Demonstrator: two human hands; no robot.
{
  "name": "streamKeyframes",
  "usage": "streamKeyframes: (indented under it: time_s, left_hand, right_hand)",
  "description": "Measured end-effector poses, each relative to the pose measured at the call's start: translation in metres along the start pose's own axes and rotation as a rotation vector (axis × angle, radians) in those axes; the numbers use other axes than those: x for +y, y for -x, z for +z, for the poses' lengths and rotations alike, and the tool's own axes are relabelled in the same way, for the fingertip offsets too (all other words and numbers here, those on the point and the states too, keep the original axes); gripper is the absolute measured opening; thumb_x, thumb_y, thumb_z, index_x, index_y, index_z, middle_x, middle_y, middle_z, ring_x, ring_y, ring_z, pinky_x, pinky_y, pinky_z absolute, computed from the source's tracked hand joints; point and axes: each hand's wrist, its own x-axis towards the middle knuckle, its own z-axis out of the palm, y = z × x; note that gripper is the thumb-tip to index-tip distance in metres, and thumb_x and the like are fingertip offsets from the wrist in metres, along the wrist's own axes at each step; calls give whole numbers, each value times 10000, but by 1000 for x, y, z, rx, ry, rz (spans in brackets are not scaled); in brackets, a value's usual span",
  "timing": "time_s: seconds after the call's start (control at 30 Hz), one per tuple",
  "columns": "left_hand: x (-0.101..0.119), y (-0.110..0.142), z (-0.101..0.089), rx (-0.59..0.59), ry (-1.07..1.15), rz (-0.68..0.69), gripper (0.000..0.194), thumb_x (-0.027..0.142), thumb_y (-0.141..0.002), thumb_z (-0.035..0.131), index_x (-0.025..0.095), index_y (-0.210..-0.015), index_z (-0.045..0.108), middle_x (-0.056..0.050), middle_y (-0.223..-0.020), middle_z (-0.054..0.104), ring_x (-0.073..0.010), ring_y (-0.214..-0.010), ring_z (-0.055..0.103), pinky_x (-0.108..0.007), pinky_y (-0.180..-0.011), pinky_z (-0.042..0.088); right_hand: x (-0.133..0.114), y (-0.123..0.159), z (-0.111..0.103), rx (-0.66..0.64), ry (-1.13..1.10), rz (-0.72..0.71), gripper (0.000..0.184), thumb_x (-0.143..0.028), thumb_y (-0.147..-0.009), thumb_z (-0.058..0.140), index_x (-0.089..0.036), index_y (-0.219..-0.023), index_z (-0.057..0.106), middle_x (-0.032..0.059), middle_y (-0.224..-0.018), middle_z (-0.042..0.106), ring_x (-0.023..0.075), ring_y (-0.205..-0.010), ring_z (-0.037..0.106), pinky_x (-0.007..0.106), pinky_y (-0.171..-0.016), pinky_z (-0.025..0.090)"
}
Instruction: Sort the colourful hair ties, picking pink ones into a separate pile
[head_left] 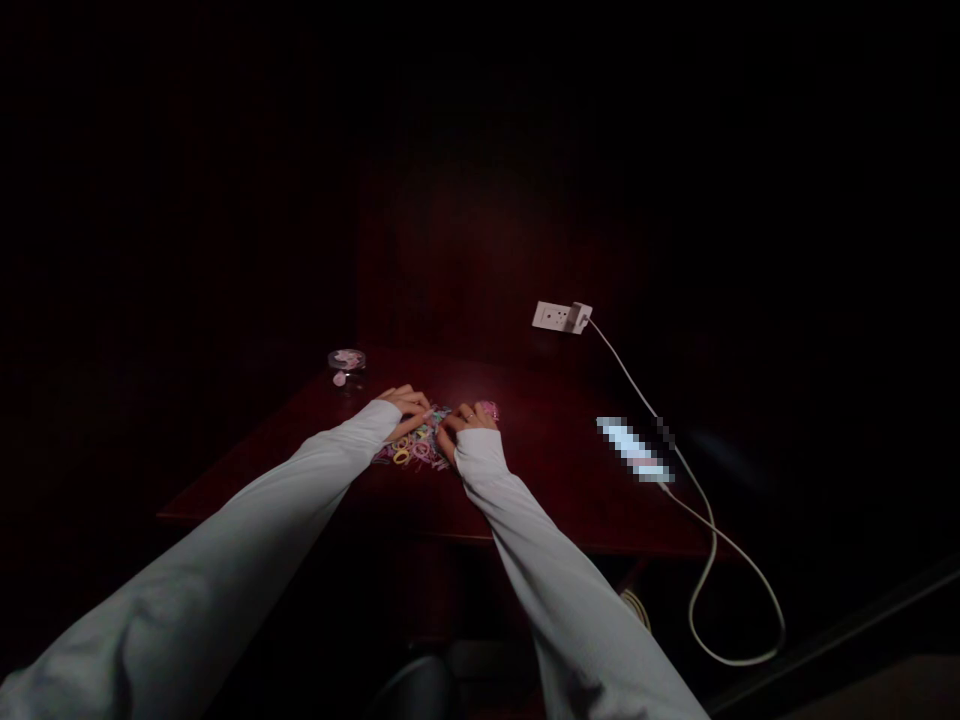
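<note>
A loose heap of small coloured hair ties (420,447), in yellow, pink, purple and green, lies on the dark red table between my hands. At the heap's left and far side is my left hand (405,403), its thumb and fingertips drawn together; what they hold is too small to make out. My right hand (463,420) bends over the heap's right side with its fingers curled down, and the fingertips are partly hidden. Just beyond its knuckles sits a small pink packet or bundle (491,410). Pale long sleeves cover both forearms.
A clear round container (346,362) with pink pieces stands at the table's (300,480) far left. To the right lies a lit, blurred phone (636,450) on a white cable (709,515), which runs to a charger in a wall socket (553,317). The surroundings are very dark.
</note>
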Motion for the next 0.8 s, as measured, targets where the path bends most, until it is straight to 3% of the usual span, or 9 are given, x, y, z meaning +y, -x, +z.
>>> streamKeyframes:
  time_s: [0.33,0.6,0.8]
  left_hand:
    - [16,5,-21,-21,-8,27,409,415,-1121,434,227,-1103,796,-55,-1177,773,-221,-1063,609,-340,-891,423]
    - [15,5,-18,-22,33,53,365,458,-1093,494,242,-1104,788,-50,-1174,767,-220,-1068,618,-337,-907,447]
    - [14,4,-17,-5,61,69,423,395,-1124,424,261,-1047,817,-34,-1115,770,-205,-1005,603,-327,-916,451]
  right_hand:
    - [15,-6,13,107,-330,166,232,-373,-1033,659,-290,-991,871,49,-1013,763,238,-1088,602,390,-1044,441]
    - [20,-11,20,98,-420,226,289,-382,-1050,629,-267,-952,875,40,-955,758,207,-1040,623,372,-1009,422]
    - [21,-10,24,127,-430,211,312,-400,-1051,614,-269,-939,873,38,-954,763,208,-1020,624,354,-962,432]
